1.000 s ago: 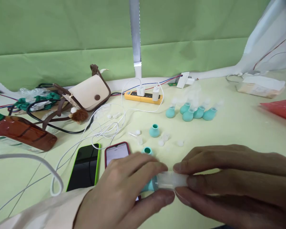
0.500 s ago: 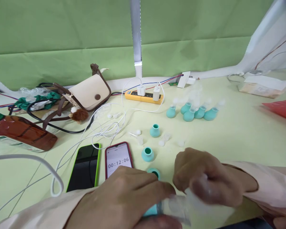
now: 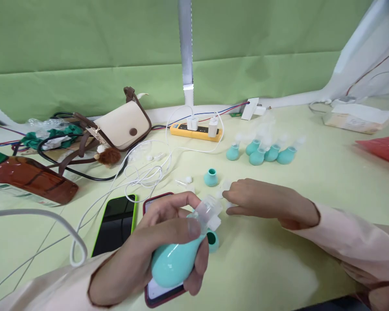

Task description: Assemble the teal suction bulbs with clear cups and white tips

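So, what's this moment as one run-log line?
left hand: shut on teal bulb with clear nozzle | right hand: at small white parts on table | behind: five more teal bulbs

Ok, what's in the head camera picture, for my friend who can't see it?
The left hand grips a teal bulb with a clear nozzle, while the right hand reaches small clear pieces on a pale green table. A green-cased phone lies beside the left hand.

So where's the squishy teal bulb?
The teal bulb sits low in the middle of the head view, held in the left hand, just over the red phone.
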Motion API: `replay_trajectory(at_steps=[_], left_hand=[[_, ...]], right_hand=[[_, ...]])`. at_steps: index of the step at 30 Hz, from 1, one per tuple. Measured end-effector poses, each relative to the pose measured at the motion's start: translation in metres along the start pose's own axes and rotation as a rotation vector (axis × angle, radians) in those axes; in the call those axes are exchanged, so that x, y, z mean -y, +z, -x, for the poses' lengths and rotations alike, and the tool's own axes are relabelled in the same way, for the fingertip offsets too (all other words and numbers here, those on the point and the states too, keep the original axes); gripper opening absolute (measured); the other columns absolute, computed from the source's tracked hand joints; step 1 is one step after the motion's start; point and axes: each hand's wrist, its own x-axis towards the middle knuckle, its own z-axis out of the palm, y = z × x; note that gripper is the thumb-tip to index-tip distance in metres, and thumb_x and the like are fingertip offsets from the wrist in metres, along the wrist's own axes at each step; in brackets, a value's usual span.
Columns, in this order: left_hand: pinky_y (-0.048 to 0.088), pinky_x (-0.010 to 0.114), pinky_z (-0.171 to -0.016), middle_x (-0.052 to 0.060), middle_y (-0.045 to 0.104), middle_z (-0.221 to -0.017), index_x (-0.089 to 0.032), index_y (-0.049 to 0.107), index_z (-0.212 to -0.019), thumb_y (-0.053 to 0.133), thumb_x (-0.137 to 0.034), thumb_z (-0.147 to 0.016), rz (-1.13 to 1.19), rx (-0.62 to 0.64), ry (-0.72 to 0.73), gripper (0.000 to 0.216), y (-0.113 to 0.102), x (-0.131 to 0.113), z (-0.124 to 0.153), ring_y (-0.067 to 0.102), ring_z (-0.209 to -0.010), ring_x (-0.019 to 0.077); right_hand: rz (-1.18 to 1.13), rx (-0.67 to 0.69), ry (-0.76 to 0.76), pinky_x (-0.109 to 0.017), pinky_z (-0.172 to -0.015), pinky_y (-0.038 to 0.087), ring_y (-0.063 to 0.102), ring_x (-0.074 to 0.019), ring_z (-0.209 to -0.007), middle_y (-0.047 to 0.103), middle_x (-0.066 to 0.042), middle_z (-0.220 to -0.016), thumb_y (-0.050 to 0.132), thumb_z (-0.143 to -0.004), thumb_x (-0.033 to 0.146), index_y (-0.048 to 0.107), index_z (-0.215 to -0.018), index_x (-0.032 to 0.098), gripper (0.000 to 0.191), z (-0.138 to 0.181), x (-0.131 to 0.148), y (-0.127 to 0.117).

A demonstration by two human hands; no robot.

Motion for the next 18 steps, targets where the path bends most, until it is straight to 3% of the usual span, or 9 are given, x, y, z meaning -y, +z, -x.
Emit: replay_trajectory(at_steps=[3,6,8,10,11,13,16,18], left_hand=[[0.036,0.018,-0.039,0.005,0.058,-0.053,-0.015,0.047,-0.079,0.052,-0.028,-0.073,0.028,-0.025,0.024,0.015,0.0,0.003,-0.006,0.052,-0.041,0.0122],[0.033,0.017,-0.039,0.004,0.056,-0.056,-0.015,0.048,-0.077,0.049,-0.031,-0.077,-0.027,-0.046,0.04,0.017,0.002,0.006,-0.007,0.05,-0.042,0.0109],[0.033,0.017,-0.041,0.002,0.055,-0.059,-0.017,0.048,-0.082,0.05,-0.033,-0.079,-0.042,-0.036,0.034,0.017,0.003,0.007,-0.005,0.05,-0.045,0.0101],[0.034,0.016,-0.044,0.001,0.054,-0.063,-0.018,0.047,-0.086,0.051,-0.033,-0.08,-0.061,-0.022,0.026,0.016,0.004,0.008,-0.002,0.051,-0.05,0.0099],[0.035,0.016,-0.046,0.0,0.053,-0.064,-0.019,0.047,-0.087,0.05,-0.032,-0.082,-0.068,-0.016,0.021,0.014,0.004,0.009,-0.001,0.051,-0.054,0.0094],[0.036,0.015,-0.049,0.0,0.053,-0.07,-0.022,0.048,-0.091,0.049,-0.031,-0.084,-0.061,-0.004,0.02,0.011,0.005,0.011,0.002,0.051,-0.06,0.0087],[0.037,0.016,-0.054,-0.001,0.052,-0.077,-0.024,0.049,-0.092,0.046,-0.033,-0.086,-0.061,0.028,0.011,0.011,0.008,0.013,0.004,0.052,-0.068,0.0091],[0.037,0.015,-0.056,-0.002,0.051,-0.077,-0.025,0.049,-0.091,0.045,-0.034,-0.086,-0.085,0.032,0.012,0.011,0.011,0.012,0.004,0.049,-0.068,0.008]], right_hand=[[0.008,-0.03,0.01,-0.025,-0.048,0.028,0.048,-0.0146,-0.053,0.052,-0.002,-0.061,0.057,-0.073,0.019,0.053,-0.064,0.015,0.011,-0.003,0.001,0.01],[-0.01,-0.113,-0.007,-0.025,-0.046,0.028,0.048,-0.0135,-0.049,0.051,-0.001,-0.054,0.058,-0.075,0.027,0.053,-0.061,0.016,0.019,0.0,0.006,-0.002],[-0.111,-0.355,-0.027,-0.023,-0.044,0.03,0.046,-0.0103,-0.043,0.049,0.002,-0.047,0.053,-0.08,0.029,0.058,-0.067,0.016,0.019,0.007,0.015,-0.018],[-0.252,-0.789,0.014,-0.02,-0.046,0.037,0.051,-0.0073,-0.046,0.056,0.003,-0.054,0.053,-0.081,0.028,0.06,-0.083,0.018,0.012,0.016,0.028,-0.034],[-0.302,-0.899,-0.009,-0.017,-0.045,0.039,0.052,-0.0056,-0.046,0.059,0.003,-0.057,0.055,-0.08,0.03,0.059,-0.085,0.02,0.012,0.021,0.035,-0.041],[-0.334,-0.949,-0.093,-0.014,-0.051,0.046,0.057,-0.0055,-0.053,0.064,0.002,-0.067,0.058,-0.078,0.032,0.059,-0.088,0.022,0.015,0.028,0.046,-0.05],[-0.363,-0.85,-0.169,-0.013,-0.058,0.05,0.062,-0.0079,-0.062,0.066,0.0,-0.074,0.061,-0.076,0.023,0.062,-0.083,0.02,0.008,0.033,0.055,-0.056],[-0.491,-0.796,-0.13,-0.013,-0.053,0.051,0.061,-0.0079,-0.059,0.066,0.0,-0.069,0.056,-0.079,0.017,0.063,-0.079,0.02,0.007,0.033,0.058,-0.057]])
